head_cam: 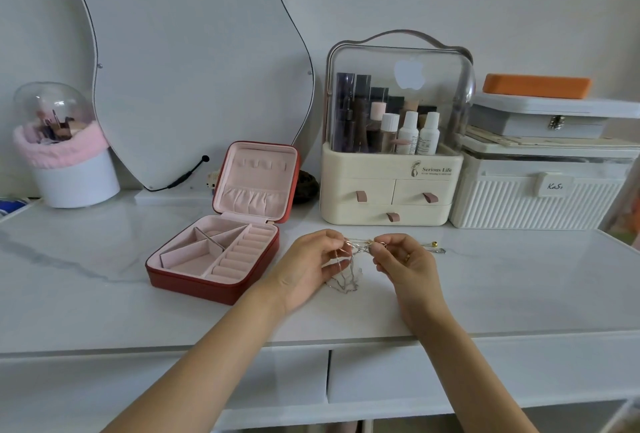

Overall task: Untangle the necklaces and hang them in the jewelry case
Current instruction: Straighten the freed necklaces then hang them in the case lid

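While both my hands work over the white marble tabletop [104, 259], head view shows the red jewelry case [214, 249] just left of my left hand [311, 268], lid up. Its pink lower tray has angled compartments and a column of ring rolls, all bare as far as I can see. Lid lining has a row of hooks up top and a gathered pocket below, nothing hanging on them.

Beyond my right hand [403, 261] stands a cream cosmetics organizer [388, 186] with a clear domed cover and handle; inside are white bottles, dark tubes and a pink-capped jar. Three drawers below, closed. Right of that, a white ribbed storage box [540, 197] with flat white boxes and an orange block [536, 85] stacked on top. Far left of my left hand, a white tub [74, 179] with pink fluffy trim and a clear dome holds makeup brushes. A curvy mirror [194, 62] leans on the wall behind the case.

Hands: both forearms reach forward, palms facing each other, fingers curled. Each hand pinches the tangled necklaces [349, 270] at fingertip level; chains stretch between the thumbs and droop in loops toward the tabletop between my palms. A ring sits on one right finger. A gold-tipped piece [433, 245] lies on the tabletop just past my right hand.
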